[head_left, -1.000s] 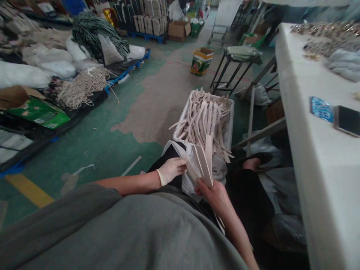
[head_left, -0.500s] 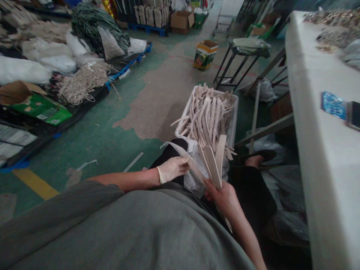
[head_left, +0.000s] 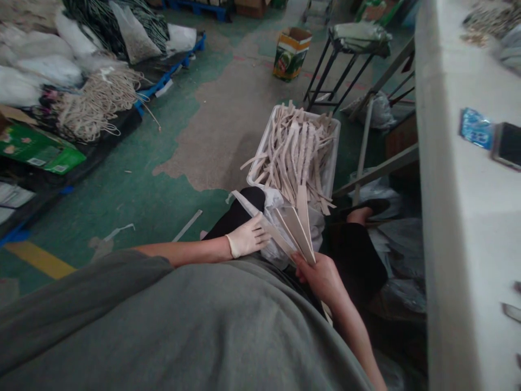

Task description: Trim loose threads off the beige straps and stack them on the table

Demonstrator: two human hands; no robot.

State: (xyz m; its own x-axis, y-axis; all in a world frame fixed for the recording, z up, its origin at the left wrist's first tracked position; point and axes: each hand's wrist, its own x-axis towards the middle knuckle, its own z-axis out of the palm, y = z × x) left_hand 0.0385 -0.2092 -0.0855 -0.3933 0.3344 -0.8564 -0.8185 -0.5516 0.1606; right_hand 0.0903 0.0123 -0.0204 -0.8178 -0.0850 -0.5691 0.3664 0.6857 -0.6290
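My right hand (head_left: 321, 274) is closed round several flat beige strips (head_left: 299, 225), which fan out above my fist over my lap. One of them, a beige strip (head_left: 246, 203), slants to the upper left and ends in a thin, pale, loose tip. My left hand (head_left: 249, 237), in a whitish glove, is closed at this slanting strip, its thumb near the strip's edge and its fingers curled. Beyond my knees, a white plastic crate (head_left: 336, 146) holds a heap of similar strips (head_left: 299, 146). A white plastic bag (head_left: 274, 198) lies between my legs, partly under the strips.
At right runs a long white table (head_left: 456, 206) with a blue packet (head_left: 476, 128) and a phone (head_left: 508, 145). Ahead stand a printed carton (head_left: 291, 57) and a black-legged stool (head_left: 350, 46). On the left, a pallet (head_left: 169, 76) carries bundled cords (head_left: 97, 103) and sacks.
My view has tipped down and shifted slightly right. My left hand has turned, with its back facing up and fingers more curled. My right hand keeps its grip on the strips.
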